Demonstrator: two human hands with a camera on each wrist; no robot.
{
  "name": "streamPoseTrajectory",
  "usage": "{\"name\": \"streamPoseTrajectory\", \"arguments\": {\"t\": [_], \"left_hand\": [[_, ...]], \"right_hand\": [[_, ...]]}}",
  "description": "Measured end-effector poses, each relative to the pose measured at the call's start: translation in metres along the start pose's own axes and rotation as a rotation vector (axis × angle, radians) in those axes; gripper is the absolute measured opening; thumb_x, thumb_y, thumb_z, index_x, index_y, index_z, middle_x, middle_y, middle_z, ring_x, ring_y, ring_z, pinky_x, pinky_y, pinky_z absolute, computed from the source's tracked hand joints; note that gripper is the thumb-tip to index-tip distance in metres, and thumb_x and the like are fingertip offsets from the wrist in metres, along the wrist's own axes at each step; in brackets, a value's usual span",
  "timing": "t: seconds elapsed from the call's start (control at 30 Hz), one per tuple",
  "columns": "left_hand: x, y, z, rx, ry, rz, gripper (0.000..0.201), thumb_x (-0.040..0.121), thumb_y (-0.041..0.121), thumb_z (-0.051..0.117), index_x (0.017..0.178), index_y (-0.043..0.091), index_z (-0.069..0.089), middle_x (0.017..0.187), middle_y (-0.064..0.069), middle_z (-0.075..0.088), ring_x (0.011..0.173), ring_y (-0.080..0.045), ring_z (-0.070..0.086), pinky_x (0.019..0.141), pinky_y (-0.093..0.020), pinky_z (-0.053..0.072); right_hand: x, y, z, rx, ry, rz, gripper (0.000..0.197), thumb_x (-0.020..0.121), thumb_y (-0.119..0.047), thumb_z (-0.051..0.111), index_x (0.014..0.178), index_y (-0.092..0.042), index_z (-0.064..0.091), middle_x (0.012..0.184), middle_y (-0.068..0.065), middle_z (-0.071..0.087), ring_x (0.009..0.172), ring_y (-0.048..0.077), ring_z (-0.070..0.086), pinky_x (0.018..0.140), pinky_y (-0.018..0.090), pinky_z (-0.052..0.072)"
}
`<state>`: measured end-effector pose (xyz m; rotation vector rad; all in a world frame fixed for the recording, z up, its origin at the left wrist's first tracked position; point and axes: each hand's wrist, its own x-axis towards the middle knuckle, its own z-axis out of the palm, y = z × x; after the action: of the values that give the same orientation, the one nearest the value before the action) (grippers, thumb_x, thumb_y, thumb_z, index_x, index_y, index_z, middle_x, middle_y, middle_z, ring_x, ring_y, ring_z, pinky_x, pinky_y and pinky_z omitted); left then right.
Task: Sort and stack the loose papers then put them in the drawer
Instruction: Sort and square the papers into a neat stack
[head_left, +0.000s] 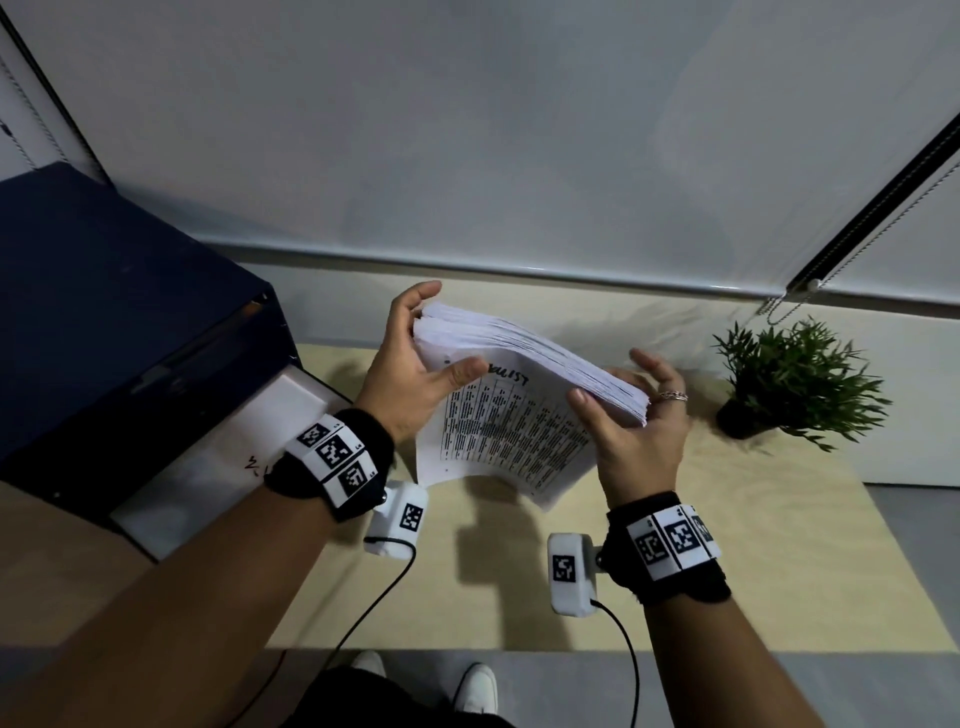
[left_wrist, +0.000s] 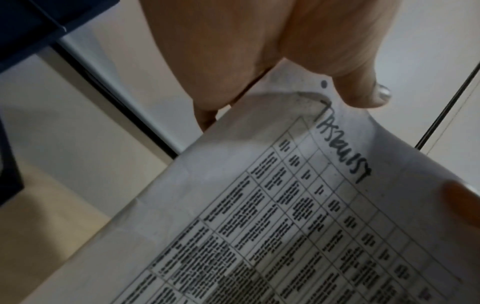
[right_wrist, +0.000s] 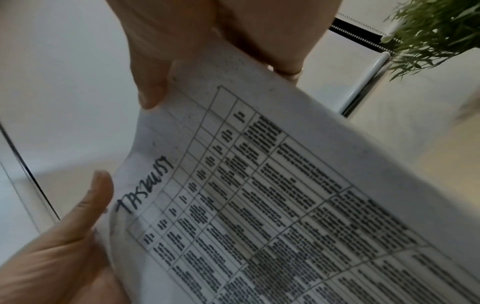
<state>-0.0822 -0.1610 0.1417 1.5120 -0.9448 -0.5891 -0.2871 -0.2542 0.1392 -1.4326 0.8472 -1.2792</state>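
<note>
A thick stack of white papers (head_left: 524, 364) is held tilted on its long edge above the table. The front sheet (left_wrist: 285, 205) carries a printed table and the handwritten words "TASK LIST"; it bows outward at the bottom. My left hand (head_left: 431, 343) grips the stack's left end, thumb (left_wrist: 363, 88) pressed on the front sheet and fingers behind. My right hand (head_left: 623, 410) grips the right end, with its thumb (right_wrist: 150, 90) on the front and ringed fingers behind. A white drawer (head_left: 208, 467) stands pulled out of the dark blue cabinet (head_left: 104, 312) at the left.
The light wooden table (head_left: 727, 571) lies under the hands. A small potted plant (head_left: 795, 379) stands at its right rear. A white roller blind (head_left: 467, 130) covers the wall behind, its bead chain hanging near the plant. Something white with handwriting lies in the drawer.
</note>
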Motion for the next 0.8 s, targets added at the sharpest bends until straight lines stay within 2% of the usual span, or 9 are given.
{"name": "streamPoseTrajectory", "arguments": {"t": [0.07, 0.1, 0.23, 0.4, 0.5, 0.57, 0.63, 0.7, 0.8], "left_hand": [[0.001, 0.000, -0.003, -0.051, -0.028, 0.000, 0.088, 0.066, 0.045, 0.076, 0.142, 0.030, 0.034, 0.143, -0.006, 0.047, 0.134, -0.006, 0.041, 0.113, -0.029, 0.034], [0.003, 0.000, -0.004, -0.102, -0.039, -0.003, 0.088, 0.066, 0.041, 0.077, 0.142, 0.029, 0.036, 0.137, 0.003, 0.048, 0.128, 0.002, 0.044, 0.110, -0.025, 0.037], [0.009, -0.008, -0.004, -0.118, -0.007, -0.003, 0.075, 0.065, 0.032, 0.082, 0.131, 0.025, 0.047, 0.126, 0.016, 0.050, 0.118, 0.008, 0.047, 0.101, -0.010, 0.038], [0.009, -0.011, 0.003, -0.120, 0.005, 0.060, 0.027, 0.067, 0.027, 0.084, 0.084, 0.018, 0.065, 0.076, 0.010, 0.067, 0.072, -0.009, 0.061, 0.074, -0.028, 0.050], [0.005, -0.011, 0.006, -0.128, 0.018, 0.053, 0.031, 0.065, 0.022, 0.085, 0.087, 0.014, 0.065, 0.080, 0.005, 0.070, 0.073, -0.011, 0.064, 0.072, -0.027, 0.054], [0.003, -0.015, 0.006, -0.139, 0.007, -0.029, 0.043, 0.062, 0.022, 0.087, 0.097, 0.010, 0.065, 0.090, -0.003, 0.073, 0.084, -0.014, 0.069, 0.082, -0.032, 0.058], [0.003, -0.019, 0.003, -0.145, -0.029, -0.099, 0.049, 0.062, 0.024, 0.088, 0.104, 0.006, 0.068, 0.100, -0.008, 0.076, 0.096, -0.021, 0.072, 0.092, -0.044, 0.056], [0.003, -0.024, 0.003, -0.155, -0.049, -0.126, 0.048, 0.065, 0.022, 0.088, 0.104, 0.002, 0.070, 0.103, -0.013, 0.075, 0.099, -0.028, 0.072, 0.093, -0.053, 0.054], [0.005, -0.023, 0.001, -0.158, -0.057, -0.146, 0.044, 0.065, 0.013, 0.088, 0.103, -0.002, 0.070, 0.103, -0.016, 0.075, 0.100, -0.031, 0.072, 0.094, -0.054, 0.053]], "right_hand": [[0.000, 0.001, -0.002, -0.021, -0.025, 0.026, 0.068, 0.064, 0.003, 0.084, 0.121, -0.013, 0.050, 0.092, 0.001, 0.062, 0.083, 0.008, 0.064, 0.079, 0.026, 0.056], [0.001, 0.002, -0.002, -0.022, -0.040, 0.029, 0.067, 0.063, 0.001, 0.085, 0.119, -0.013, 0.053, 0.092, 0.001, 0.061, 0.084, 0.009, 0.064, 0.079, 0.027, 0.056], [0.008, 0.003, -0.001, -0.014, -0.053, 0.022, 0.052, 0.065, 0.003, 0.084, 0.110, -0.006, 0.058, 0.093, -0.001, 0.063, 0.083, 0.006, 0.063, 0.078, 0.021, 0.054], [0.012, -0.001, -0.002, 0.048, -0.038, 0.006, 0.023, 0.077, 0.001, 0.074, 0.090, -0.011, 0.060, 0.077, -0.008, 0.070, 0.070, 0.000, 0.063, 0.068, 0.016, 0.052], [0.013, -0.004, 0.002, 0.082, 0.034, -0.055, 0.020, 0.083, -0.015, 0.071, 0.099, -0.015, 0.058, 0.089, -0.001, 0.064, 0.079, 0.000, 0.062, 0.075, 0.015, 0.050], [0.009, 0.001, 0.000, 0.149, 0.073, -0.030, 0.045, 0.077, -0.038, 0.073, 0.112, -0.019, 0.052, 0.100, 0.005, 0.063, 0.093, 0.007, 0.063, 0.083, 0.022, 0.051], [0.002, 0.007, 0.001, 0.126, 0.030, 0.023, 0.078, 0.064, -0.054, 0.080, 0.127, -0.024, 0.043, 0.122, 0.010, 0.058, 0.114, 0.019, 0.059, 0.098, 0.040, 0.049], [-0.006, 0.014, 0.003, 0.072, -0.012, 0.068, 0.095, 0.054, -0.056, 0.085, 0.133, -0.028, 0.040, 0.135, 0.012, 0.050, 0.124, 0.030, 0.052, 0.105, 0.051, 0.044], [-0.004, 0.016, 0.003, 0.086, 0.016, 0.115, 0.097, 0.052, -0.039, 0.092, 0.133, -0.029, 0.040, 0.133, 0.012, 0.050, 0.122, 0.030, 0.055, 0.102, 0.050, 0.047]]}}
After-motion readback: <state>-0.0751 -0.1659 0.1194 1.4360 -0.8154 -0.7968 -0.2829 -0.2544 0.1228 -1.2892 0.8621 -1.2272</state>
